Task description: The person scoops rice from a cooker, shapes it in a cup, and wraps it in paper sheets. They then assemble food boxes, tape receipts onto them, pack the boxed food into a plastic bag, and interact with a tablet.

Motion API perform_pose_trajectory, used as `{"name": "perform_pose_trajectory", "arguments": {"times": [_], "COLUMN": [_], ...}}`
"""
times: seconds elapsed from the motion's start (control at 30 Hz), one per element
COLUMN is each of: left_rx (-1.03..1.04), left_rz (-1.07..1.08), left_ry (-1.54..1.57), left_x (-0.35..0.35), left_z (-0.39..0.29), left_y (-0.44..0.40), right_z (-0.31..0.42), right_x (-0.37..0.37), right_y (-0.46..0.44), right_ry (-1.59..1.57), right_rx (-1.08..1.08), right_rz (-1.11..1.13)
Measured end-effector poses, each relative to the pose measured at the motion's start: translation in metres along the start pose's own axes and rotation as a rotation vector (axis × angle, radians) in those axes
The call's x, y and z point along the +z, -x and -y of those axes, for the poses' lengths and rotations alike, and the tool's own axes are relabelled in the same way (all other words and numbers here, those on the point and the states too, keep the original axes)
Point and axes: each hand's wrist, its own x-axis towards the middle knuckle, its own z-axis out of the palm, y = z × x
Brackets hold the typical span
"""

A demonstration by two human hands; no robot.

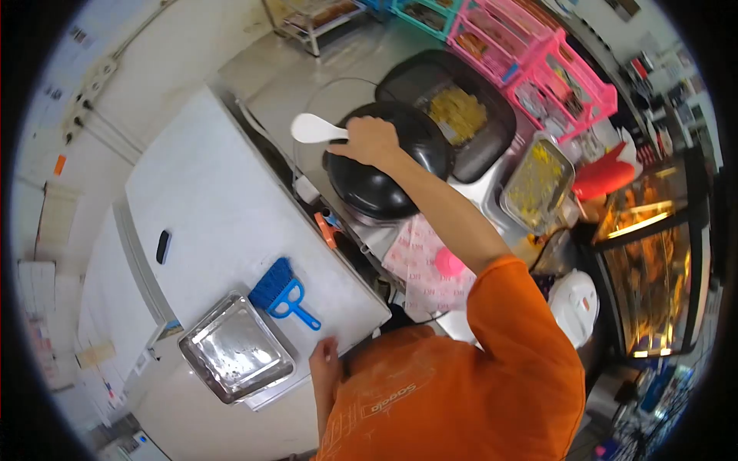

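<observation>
My right hand is closed on a white spoon with a broad, rounded head that points left. That hand is over a shiny black round lid or pan; whether it also grips this is hidden. Low in the view, by the near edge of the white worktop, my left hand has its fingers curled with nothing visible in them. The nearest thing to it is a blue hand brush with its dustpan. Left of that is an empty-looking metal tray.
A dark pan with yellow food stands behind the black round piece. To the right are a metal tray of yellow bits, pink baskets, and a lit glass display case. Patterned paper lies near my arm.
</observation>
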Motion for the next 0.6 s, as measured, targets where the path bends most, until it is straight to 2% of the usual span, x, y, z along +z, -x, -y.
{"name": "perform_pose_trajectory", "arguments": {"times": [0.07, 0.17, 0.23, 0.27, 0.3, 0.37, 0.4, 0.43, 0.47, 0.5, 0.6], "left_rx": [0.191, 0.587, 0.796, 0.906, 0.962, 1.098, 1.126, 1.151, 1.175, 1.189, 1.016], "left_rz": [0.145, 0.367, 0.507, 0.539, 0.56, 0.583, 0.555, 0.524, 0.497, 0.435, 0.549], "left_ry": [-0.009, -0.115, -0.136, -0.139, -0.196, -0.314, -0.39, -0.465, -0.541, -0.492, -0.482], "left_x": [0.013, 0.073, 0.13, 0.157, 0.178, 0.214, 0.228, 0.247, 0.269, 0.307, 0.31], "left_z": [-0.047, -0.115, -0.144, -0.153, -0.16, -0.172, -0.17, -0.163, -0.149, -0.116, -0.111], "left_y": [-0.042, -0.088, -0.105, -0.107, -0.106, -0.116, -0.122, -0.126, -0.131, -0.141, -0.155], "right_z": [-0.007, -0.019, -0.034, -0.051, -0.057, -0.148, -0.196, -0.25, -0.283, -0.296, -0.291], "right_x": [-0.001, -0.014, -0.062, -0.083, -0.124, -0.118, -0.117, -0.111, -0.112, -0.117, -0.144], "right_y": [0.0, 0.016, 0.037, 0.048, 0.069, 0.077, 0.081, 0.079, 0.084, 0.094, 0.125], "right_ry": [-0.043, -0.112, -0.278, -0.589, -0.525, -0.506, -0.526, -0.717, -0.777, -0.765, -0.543], "right_rx": [-0.022, -0.094, -0.078, 0.045, 0.18, 0.157, 0.175, 0.29, 0.376, 0.448, 0.535], "right_rz": [0.072, -0.049, -0.187, -0.196, -0.24, -0.534, -0.657, -0.743, -0.796, -0.815, -0.832]}}
